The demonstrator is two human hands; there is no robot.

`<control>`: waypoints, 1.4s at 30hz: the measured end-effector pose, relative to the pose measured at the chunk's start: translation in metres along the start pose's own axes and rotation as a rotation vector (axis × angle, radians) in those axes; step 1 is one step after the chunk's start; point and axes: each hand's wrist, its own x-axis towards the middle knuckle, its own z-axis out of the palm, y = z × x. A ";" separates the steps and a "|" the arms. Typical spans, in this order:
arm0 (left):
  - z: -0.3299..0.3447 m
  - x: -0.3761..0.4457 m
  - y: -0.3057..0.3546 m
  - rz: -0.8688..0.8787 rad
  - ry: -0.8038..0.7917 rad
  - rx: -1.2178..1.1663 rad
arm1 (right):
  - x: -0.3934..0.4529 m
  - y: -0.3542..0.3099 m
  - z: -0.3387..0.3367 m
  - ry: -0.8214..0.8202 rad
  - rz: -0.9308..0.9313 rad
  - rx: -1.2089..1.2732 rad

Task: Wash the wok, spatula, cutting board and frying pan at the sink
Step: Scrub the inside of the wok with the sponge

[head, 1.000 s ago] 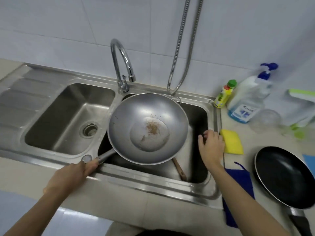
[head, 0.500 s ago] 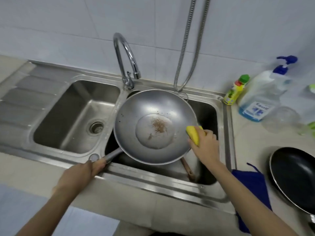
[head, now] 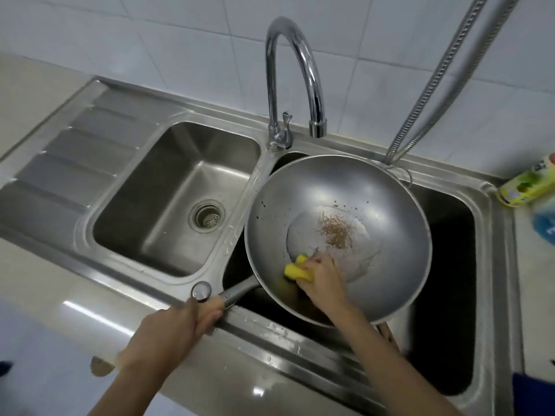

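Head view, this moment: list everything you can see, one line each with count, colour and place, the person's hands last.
wok: one, silver with brown residue at its bottom, held over the right basin
sponge: one, yellow, inside the wok near its handle side
sink: one, steel, two basins and a ribbed drainboard on the left
faucet: one, chrome, behind the divider between the basins
shower hose: one, metal, hanging down the tiled wall at right
bottle: one, yellow-green, counter at right edge
blue-labelled container: one, partly cut off, right edge
left hand: grips the wok handle
right hand: fingers press the sponge against the wok
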 end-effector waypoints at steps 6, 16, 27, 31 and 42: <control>-0.007 -0.001 0.001 0.026 -0.027 -0.114 | 0.062 0.068 -0.050 0.413 -0.015 -0.562; 0.009 0.005 -0.001 -0.006 0.032 -0.061 | 0.154 0.006 -0.056 0.469 -0.200 -0.004; 0.014 0.004 -0.005 0.018 0.053 -0.028 | 0.040 -0.008 0.016 -0.019 -0.446 0.326; 0.010 0.005 -0.004 0.032 0.031 -0.041 | 0.038 0.058 -0.007 0.142 -0.502 -0.137; 0.008 0.005 -0.003 0.030 0.036 -0.015 | 0.144 0.018 -0.045 0.396 -0.356 -0.314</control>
